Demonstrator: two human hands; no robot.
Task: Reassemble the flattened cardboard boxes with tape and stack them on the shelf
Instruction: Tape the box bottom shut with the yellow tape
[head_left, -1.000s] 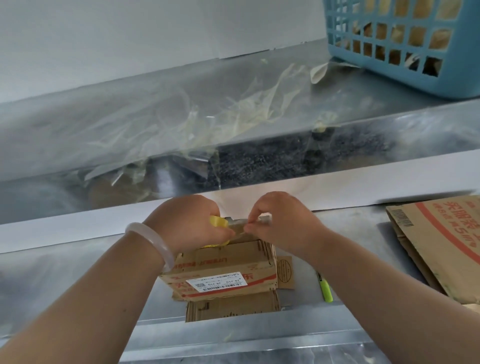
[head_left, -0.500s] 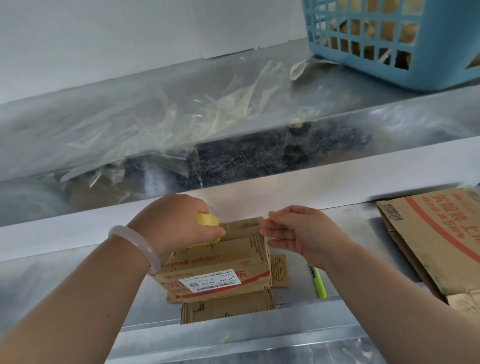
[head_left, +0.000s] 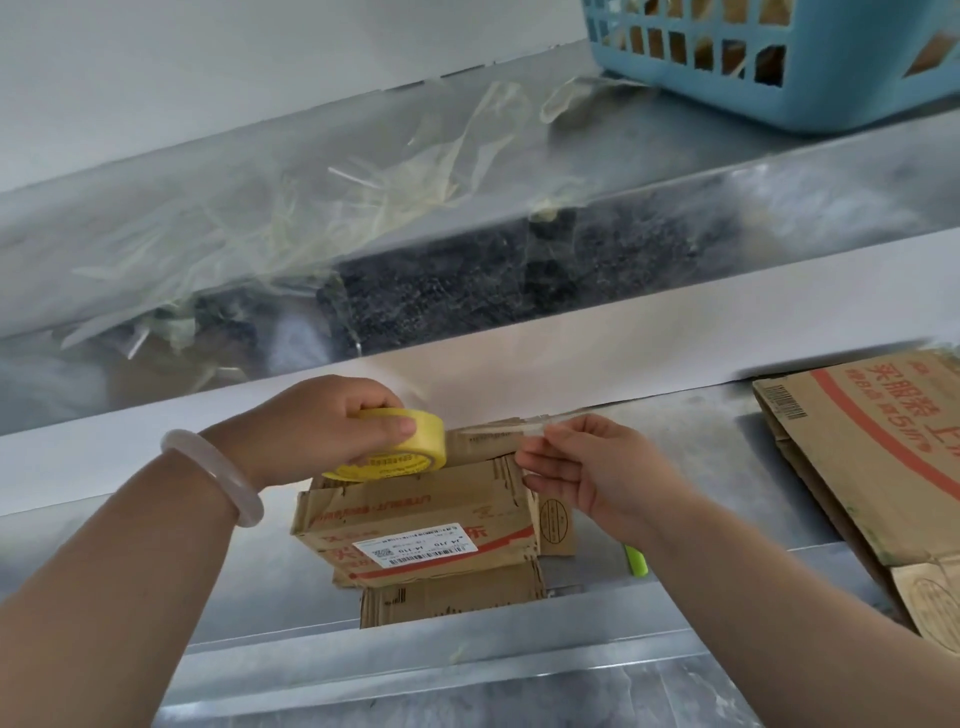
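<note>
Fingers (head_left: 363, 402) of the left hand (head_left: 311, 426) curl round a yellow tape roll (head_left: 410, 452) just above the small cardboard box (head_left: 415, 514). The right hand (head_left: 592, 467) seemingly pinches the clear tape strip (head_left: 501, 428) over the box's right edge. The box sits on the metal shelf (head_left: 691, 452), with a green marker (head_left: 637, 561) to its right.

Tape roll (head_left: 387, 441) above box (head_left: 415, 525); flattened carton (head_left: 883, 467) lies right.
</note>
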